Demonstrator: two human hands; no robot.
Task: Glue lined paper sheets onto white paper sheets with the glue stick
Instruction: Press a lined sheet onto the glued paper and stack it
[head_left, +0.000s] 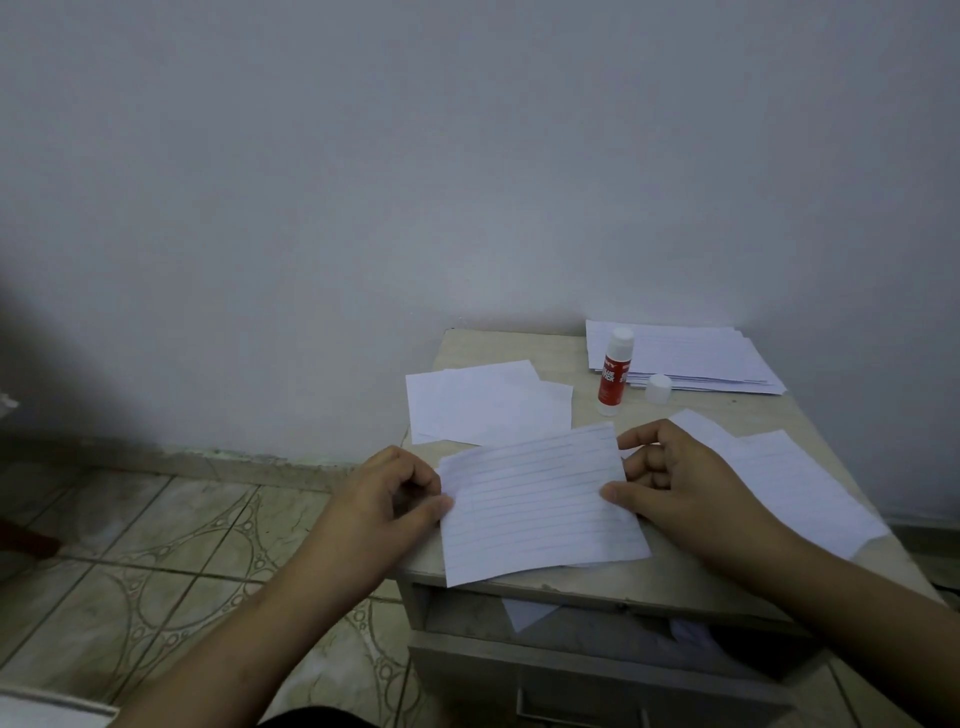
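Wall (467, 156), plain and pale grey, fills the upper half of your view, meeting a patterned tile floor (156, 571) at lower left. To the right stands a small beige bedside cabinet (524, 345) pushed against the wall, with an open drawer (597, 623) just under its top, where a scrap of paper shows inside.

At the back right corner of the cabinet top lies a stack of paper sheets (696, 358). Along the right edge, partly under your right forearm, lies another lined sheet (810, 493). At the back left, two white paper sheets (483, 405) overlap and hang slightly over the cabinet's left side.

You hold one lined paper sheet (540, 509) over the front of the cabinet top, its near edge jutting past the front rim. Your left hand (384, 499) pinches its left edge between thumb and curled fingers. Your right hand (675, 478) pinches its right edge, thumb on top and fingers curled behind.

Behind the sheet, between the white sheets and the stack, the red and white glue stick (613, 371) stands upright with its cap off. The white cap (658, 388) sits just to its right, against the front of the stack.
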